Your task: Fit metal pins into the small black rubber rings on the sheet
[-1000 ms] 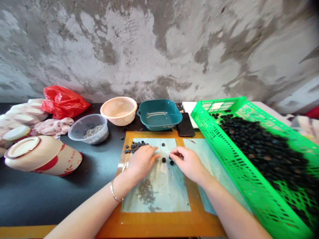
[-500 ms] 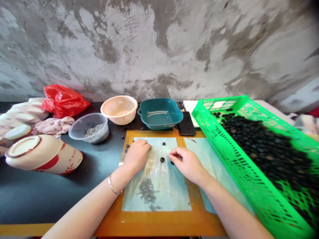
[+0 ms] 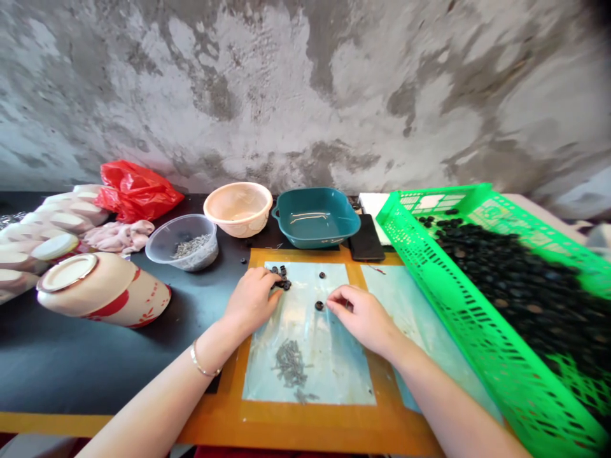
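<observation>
My left hand [image 3: 252,296] rests at the left edge of the blue sheet [image 3: 329,362], its fingers bent and the thumb apart from them. Its fingertips touch a small cluster of black round pieces [image 3: 282,278]. To the right, my right hand [image 3: 359,315] has thumb and fingertips pinched together just beside another black round piece [image 3: 319,306]; what the pinch holds, if anything, is hidden. A further black piece [image 3: 322,275] lies above that one. Below the hands is a pile of small grey metal pins or screws [image 3: 290,364].
At right stands a green crate [image 3: 443,318] full of black pieces. Along the back are a teal basin [image 3: 317,219], a peach bowl [image 3: 238,210], a clear tub of metal parts [image 3: 182,242] and a black phone-like slab [image 3: 366,238]. A cream-and-red container [image 3: 105,289] lies left.
My left hand has shifted left, and a cluster of black pieces now shows at its fingertips. My right hand stays pinched near the same piece. The view has turned slightly left.
</observation>
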Demonstrator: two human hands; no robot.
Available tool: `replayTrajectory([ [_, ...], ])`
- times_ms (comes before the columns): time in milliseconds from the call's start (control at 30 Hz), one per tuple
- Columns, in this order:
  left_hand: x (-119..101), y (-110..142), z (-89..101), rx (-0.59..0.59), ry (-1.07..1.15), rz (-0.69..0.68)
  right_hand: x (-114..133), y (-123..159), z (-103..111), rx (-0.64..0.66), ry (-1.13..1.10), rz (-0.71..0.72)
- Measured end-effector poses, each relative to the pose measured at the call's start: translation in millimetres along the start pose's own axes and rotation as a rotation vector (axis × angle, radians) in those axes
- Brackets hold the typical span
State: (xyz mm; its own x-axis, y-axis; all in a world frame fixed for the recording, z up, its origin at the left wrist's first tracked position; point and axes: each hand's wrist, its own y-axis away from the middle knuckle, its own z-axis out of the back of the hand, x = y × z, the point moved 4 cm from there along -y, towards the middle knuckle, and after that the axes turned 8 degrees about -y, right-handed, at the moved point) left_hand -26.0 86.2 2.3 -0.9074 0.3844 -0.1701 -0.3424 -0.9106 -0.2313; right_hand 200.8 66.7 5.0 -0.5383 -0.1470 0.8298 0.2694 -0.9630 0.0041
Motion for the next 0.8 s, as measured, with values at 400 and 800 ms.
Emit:
replayTrajectory([
  [400,1.1,-1.4,-3.8,-0.177,-0.040,-0.096,-3.1,-0.8,-1.2,0.002,0.004,0.001],
  [800,4.8,5.6,-2.6,-0.226,0.146,-0.113,-2.0,-1.0,-2.2,0.000,-0.001,0.010],
])
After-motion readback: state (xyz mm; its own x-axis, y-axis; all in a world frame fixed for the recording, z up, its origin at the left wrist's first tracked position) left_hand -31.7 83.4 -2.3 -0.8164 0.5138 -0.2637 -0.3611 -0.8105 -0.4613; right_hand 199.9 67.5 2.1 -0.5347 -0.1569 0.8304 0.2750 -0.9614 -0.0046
